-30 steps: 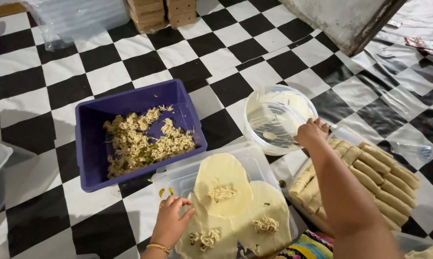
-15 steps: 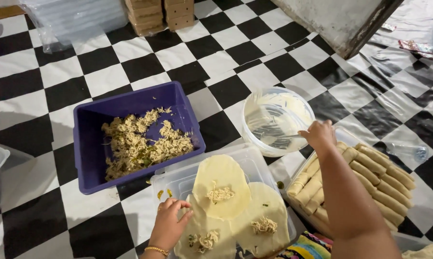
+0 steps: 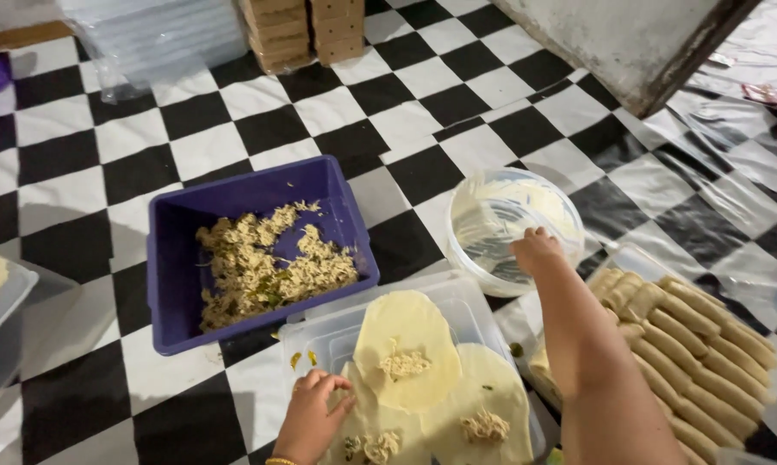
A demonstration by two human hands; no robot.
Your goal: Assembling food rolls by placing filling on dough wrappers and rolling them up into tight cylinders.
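Right hand's [image 3: 535, 250] fingertips hidden inside the white bowl [image 3: 513, 226].

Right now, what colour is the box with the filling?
Blue-purple box, seen clearly in the head view.

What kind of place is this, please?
Probably an informal food-making spot on a checkered floor: a purple tub of filling, round wrappers and finished rolls.

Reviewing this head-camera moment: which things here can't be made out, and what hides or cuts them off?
- Right hand, head view: its fingertips are hidden behind the hand itself at the white bowl, so any contact is unclear.
- Bottom wrappers: cut off by the lower edge.
- Tray of rolls: partly behind the right forearm.
- Grey tray: cut by the left edge.
- Left hand: whether it pinches the wrapper is unclear.
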